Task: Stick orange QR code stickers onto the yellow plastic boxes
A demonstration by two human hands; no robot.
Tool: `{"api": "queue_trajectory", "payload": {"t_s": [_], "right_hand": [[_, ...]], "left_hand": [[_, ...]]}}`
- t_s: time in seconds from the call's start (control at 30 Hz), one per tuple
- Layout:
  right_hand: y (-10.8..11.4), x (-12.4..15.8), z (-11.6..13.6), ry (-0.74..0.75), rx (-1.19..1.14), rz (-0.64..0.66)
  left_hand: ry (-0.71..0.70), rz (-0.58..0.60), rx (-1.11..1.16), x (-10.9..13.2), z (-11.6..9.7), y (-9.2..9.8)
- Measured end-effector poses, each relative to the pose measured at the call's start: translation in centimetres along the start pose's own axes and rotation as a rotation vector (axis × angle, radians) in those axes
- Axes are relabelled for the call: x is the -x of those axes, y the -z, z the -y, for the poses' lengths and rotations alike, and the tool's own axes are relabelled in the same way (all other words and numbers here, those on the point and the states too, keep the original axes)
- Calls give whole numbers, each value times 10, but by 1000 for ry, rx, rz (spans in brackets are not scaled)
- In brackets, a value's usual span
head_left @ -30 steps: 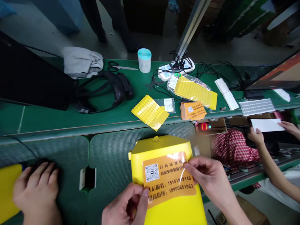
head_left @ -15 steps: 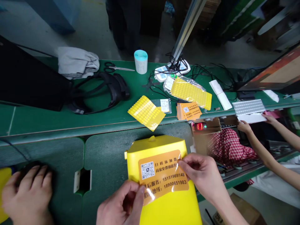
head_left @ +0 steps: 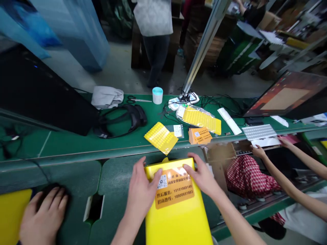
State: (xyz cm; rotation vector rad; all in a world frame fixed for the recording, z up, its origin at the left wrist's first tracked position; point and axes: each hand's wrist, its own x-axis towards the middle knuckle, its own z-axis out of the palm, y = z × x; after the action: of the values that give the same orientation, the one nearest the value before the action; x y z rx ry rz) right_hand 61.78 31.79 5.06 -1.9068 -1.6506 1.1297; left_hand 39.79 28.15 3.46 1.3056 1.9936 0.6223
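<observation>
Resting your open left hand [head_left: 140,185] and open right hand [head_left: 203,177] on a glossy orange sticker [head_left: 173,190] | sticker lying on smooth, rectangular yellow plastic case [head_left: 176,226]

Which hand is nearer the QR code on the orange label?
Left. The left hand sits just beside the QR code, at its left edge; the right hand is farther off, at the upper right of the orange label.

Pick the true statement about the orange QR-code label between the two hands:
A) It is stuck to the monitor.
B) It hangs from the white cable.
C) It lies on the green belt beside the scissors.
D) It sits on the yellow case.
D: the orange QR-code label sits on the yellow case, between the left hand and right hand.
</observation>
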Motion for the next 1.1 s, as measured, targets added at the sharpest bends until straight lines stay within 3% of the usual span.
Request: {"api": "queue_trajectory", "payload": {"t_s": [0.07,0.13,0.17,0.23,0.33,0.4,0.5,0.57,0.63,0.67,0.73,0.83,0.9,0.97,1.1], "right_hand": [[-17,22,-17,-91,-245,53],[-29,55,-38,-202,-442,111],[-32,72,-51,-268,-494,119],[-35,99,-73,-325,-533,33],[-36,110,-81,-69,-301,-151],[-45,101,-58,181,-101,-192],[-74,76,8,564,140,50],[-92,55,53,771,294,243],[-96,26,82,836,386,249],[-91,10,89,802,411,185],[-73,-19,87,661,428,-3],[-41,-38,57,562,436,-151],[-32,-27,29,502,386,-231],[-33,3,0,386,206,-266],[-40,81,-35,19,-274,-75]], "left_hand": [[72,13,127,14,8,-11],[115,43,253,30,35,-6],[36,132,295,35,54,5],[2,95,306,35,99,41],[-31,-50,313,18,168,107],[-57,-162,307,7,207,141],[-61,-141,312,3,244,160],[-59,-122,330,7,251,160],[-38,-151,384,14,247,160],[-15,-164,425,18,244,161],[34,-198,516,24,237,164],[68,-286,653,31,234,169],[78,-357,748,33,235,170],[80,-405,817,36,237,170],[55,-456,835,41,235,170]]}}
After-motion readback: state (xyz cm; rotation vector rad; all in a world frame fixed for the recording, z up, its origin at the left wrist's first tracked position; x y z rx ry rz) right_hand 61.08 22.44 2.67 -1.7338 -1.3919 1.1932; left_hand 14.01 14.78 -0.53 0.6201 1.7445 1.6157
